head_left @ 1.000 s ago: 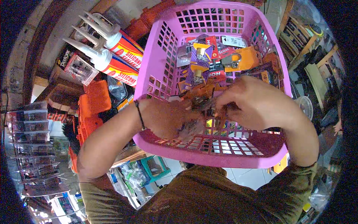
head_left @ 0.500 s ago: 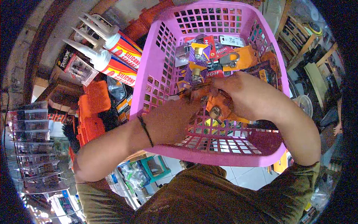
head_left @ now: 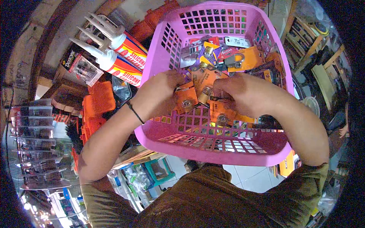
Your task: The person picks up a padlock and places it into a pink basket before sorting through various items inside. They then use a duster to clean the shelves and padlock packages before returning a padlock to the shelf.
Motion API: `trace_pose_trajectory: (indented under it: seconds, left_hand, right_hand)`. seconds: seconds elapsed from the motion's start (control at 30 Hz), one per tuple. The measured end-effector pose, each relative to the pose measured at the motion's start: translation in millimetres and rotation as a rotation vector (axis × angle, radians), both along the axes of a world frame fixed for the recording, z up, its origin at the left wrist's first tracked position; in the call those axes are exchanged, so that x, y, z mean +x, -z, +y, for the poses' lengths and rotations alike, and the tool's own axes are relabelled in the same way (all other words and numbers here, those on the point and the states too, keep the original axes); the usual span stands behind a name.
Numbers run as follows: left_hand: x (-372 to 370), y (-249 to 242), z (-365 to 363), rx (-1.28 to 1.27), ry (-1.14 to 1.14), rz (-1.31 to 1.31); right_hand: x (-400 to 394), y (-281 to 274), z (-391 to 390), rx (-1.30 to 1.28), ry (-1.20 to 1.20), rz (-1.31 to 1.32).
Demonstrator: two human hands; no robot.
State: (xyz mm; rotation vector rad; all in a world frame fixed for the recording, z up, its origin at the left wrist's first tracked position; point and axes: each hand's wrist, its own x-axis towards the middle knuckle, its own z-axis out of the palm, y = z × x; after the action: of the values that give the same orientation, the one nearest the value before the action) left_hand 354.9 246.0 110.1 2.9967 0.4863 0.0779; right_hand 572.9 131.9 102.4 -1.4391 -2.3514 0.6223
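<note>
Over the pink plastic basket (head_left: 213, 157), both my hands are closed on orange cards with small padlocks. My left hand (head_left: 163, 85), wearing a thin dark wrist cord, grips a carded padlock (head_left: 186, 98) at its edge. My right hand (head_left: 241, 91) pinches a second carded padlock (head_left: 205, 79); a third carded padlock (head_left: 221, 113) hangs below its fingers. My fingertips are partly hidden behind the cards. Deeper in the basket lie a purple-carded padlock (head_left: 208, 53) and an orange-carded shackle lock (head_left: 243, 60), with other packs around them.
Silicone sealant tubes (head_left: 127, 70) stand left of the basket, beside a blister pack (head_left: 85, 70) and an orange case (head_left: 98, 100). A rack of clear packets (head_left: 38, 144) is at far left. Wooden shelving (head_left: 304, 34) stands to the right. A green stool (head_left: 159, 170) is below.
My left hand has moved left and up, apart from my right hand, with a carded padlock in it. The orange cards, bunched together before, are now spread out and face up.
</note>
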Motion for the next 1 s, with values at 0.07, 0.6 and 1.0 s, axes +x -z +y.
trace_pose_trajectory:
  seconds: [0.07, 0.6, 1.0]
  left_hand:
    - [3, -10, -4, -0.169, -0.125, 0.016]
    - [-28, -54, -83, -0.265, -0.526, -0.685]
    - [-140, -16, -195, -0.902, -0.190, -1.242]
  right_hand:
    - [1, 5, 3, 0.047, -0.035, 0.047]
    - [-3, -7, 14, -0.400, 0.255, 0.284]
    - [-41, -83, -58, 0.726, 0.487, 0.001]
